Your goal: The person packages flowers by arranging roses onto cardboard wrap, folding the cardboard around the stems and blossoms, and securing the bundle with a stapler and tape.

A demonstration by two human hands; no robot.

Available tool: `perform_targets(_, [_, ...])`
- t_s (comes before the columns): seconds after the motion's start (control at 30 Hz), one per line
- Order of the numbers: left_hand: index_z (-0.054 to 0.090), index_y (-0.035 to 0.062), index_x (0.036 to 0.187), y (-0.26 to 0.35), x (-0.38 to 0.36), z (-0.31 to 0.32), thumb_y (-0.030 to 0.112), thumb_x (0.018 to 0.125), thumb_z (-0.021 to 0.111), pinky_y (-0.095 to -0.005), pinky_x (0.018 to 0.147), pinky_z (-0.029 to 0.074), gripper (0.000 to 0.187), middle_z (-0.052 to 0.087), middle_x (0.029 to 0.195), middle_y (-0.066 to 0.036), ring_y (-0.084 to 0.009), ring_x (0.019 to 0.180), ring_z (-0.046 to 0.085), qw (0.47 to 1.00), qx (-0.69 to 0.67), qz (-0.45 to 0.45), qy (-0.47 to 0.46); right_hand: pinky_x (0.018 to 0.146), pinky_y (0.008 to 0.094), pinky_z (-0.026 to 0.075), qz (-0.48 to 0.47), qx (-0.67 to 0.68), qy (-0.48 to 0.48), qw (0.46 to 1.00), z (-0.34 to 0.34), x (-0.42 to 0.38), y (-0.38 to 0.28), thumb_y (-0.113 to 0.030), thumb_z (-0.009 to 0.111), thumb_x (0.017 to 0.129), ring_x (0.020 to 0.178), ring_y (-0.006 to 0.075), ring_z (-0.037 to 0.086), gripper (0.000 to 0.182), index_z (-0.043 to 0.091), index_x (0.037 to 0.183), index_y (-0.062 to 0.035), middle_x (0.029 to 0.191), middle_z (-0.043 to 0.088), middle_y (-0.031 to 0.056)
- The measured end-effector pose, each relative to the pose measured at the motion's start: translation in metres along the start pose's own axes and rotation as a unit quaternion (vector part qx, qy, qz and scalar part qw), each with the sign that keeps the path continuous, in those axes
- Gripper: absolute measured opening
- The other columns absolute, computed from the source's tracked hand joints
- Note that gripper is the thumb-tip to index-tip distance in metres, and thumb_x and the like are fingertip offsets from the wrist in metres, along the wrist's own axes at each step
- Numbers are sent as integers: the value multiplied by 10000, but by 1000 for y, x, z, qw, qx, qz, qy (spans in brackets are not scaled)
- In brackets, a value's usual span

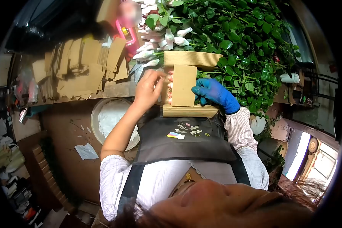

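Observation:
A sheet of corrugated cardboard (193,59) lies on the bench in front of me, its far and near edges raised. On it sits a smaller flat cardboard piece (184,85), with pinkish flower heads (170,90) showing along its left side. My left hand (149,88) is bare, fingers bent and apart, beside the flower heads. In a blue glove, my right hand (215,92) has its fingers closed at the right edge of the small cardboard piece. What lies under that piece is hidden.
Leafy green stems (247,49) cover the right of the bench, with white-netted flower buds (169,39) at their left. Cut cardboard pieces (79,68) are stacked at left, near a pink tape dispenser (128,40). Below the bench stands a round tub (96,121) holding white material.

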State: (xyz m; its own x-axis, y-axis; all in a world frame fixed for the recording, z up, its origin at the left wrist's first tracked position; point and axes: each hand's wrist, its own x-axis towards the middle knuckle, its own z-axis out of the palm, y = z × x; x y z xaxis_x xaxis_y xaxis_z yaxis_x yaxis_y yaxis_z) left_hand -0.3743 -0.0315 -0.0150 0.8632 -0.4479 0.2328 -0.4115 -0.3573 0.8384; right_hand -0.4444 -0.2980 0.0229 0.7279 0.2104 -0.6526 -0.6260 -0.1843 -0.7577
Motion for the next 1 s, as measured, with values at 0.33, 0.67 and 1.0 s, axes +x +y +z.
perform_targets(0.33, [361,-2,1463,21,36,10,384,641,909,-435,897,513,1061,611,1168,-244,-408,1041,629,941,121,130,-289,549,260,518,-19,-49,23,998,11,19,11,-291,646,958,576,129,626,277,611,881,-28,767,654,58])
perform_targets(0.67, [346,-43,1322,22,56,25,416,544,954,-455,908,512,1089,605,1156,-291,-462,1074,602,900,185,70,-387,630,459,546,64,-244,-96,963,12,-95,4,-422,607,914,679,340,678,305,703,853,-140,768,707,118])
perform_targets(1.0, [314,35,1366,11,58,28,292,792,812,-488,937,508,802,601,1210,-295,-471,1095,607,893,205,58,-396,1008,446,466,-498,-294,158,801,38,-69,42,-170,749,843,1226,342,572,462,658,1294,-126,1397,577,141])
